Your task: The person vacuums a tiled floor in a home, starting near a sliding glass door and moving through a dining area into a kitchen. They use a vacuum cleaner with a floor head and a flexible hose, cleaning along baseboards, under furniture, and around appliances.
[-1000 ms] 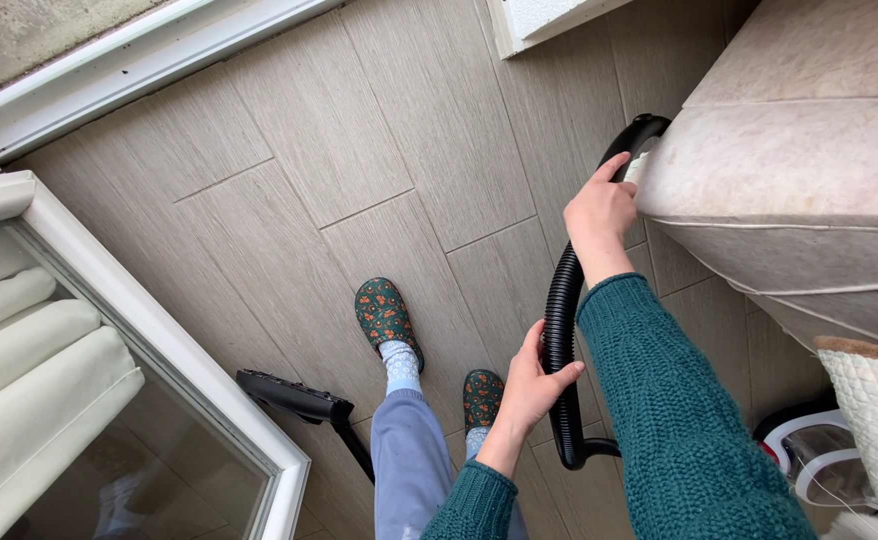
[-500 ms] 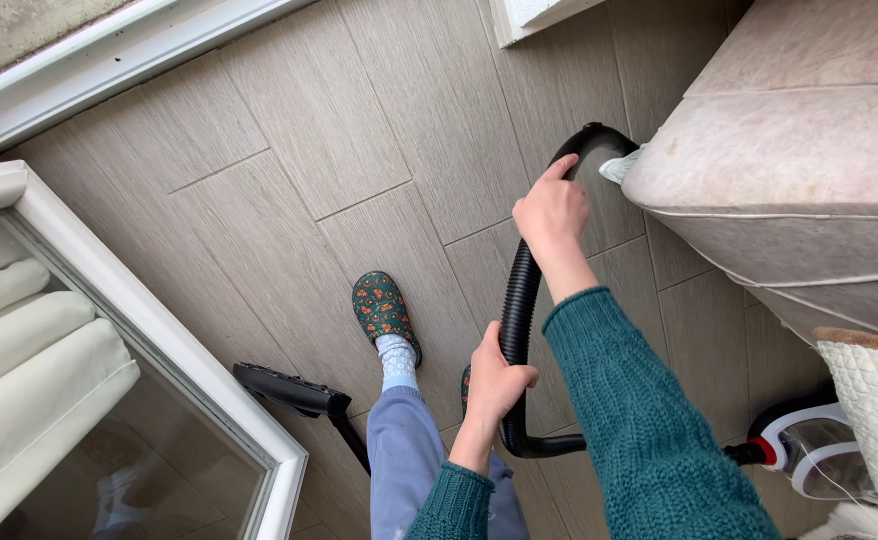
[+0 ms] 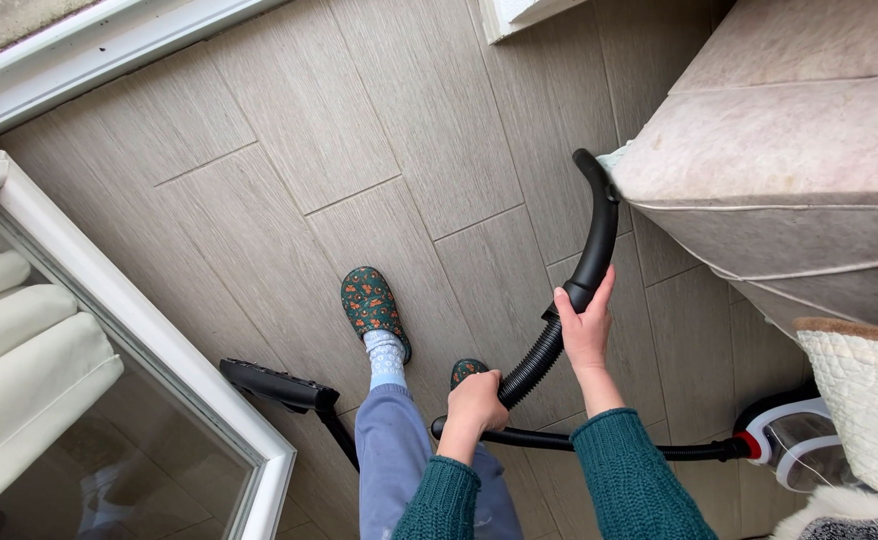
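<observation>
My left hand (image 3: 476, 400) grips the black ribbed vacuum hose (image 3: 531, 366) low down, just above my knees. Higher up, my right hand (image 3: 587, 328) is closed around the smooth black curved handle (image 3: 595, 240) where it meets the hose. The handle's far end touches the corner of a beige cushion (image 3: 789, 150). The hose loops back along the floor to the white and red vacuum body (image 3: 794, 440) at the lower right. Both sleeves are green knit.
A black floor nozzle on a tube (image 3: 277, 386) lies by my left foot in a patterned slipper (image 3: 368, 301). A white-framed glass door (image 3: 149, 340) stands at the left. A quilted white cushion (image 3: 859, 410) is at the right over grey wood-look tiles (image 3: 359, 120).
My right hand slid down the handle toward me and now sits near the hose joint. My left hand dropped lower on the hose. The handle tip stayed against the cushion corner.
</observation>
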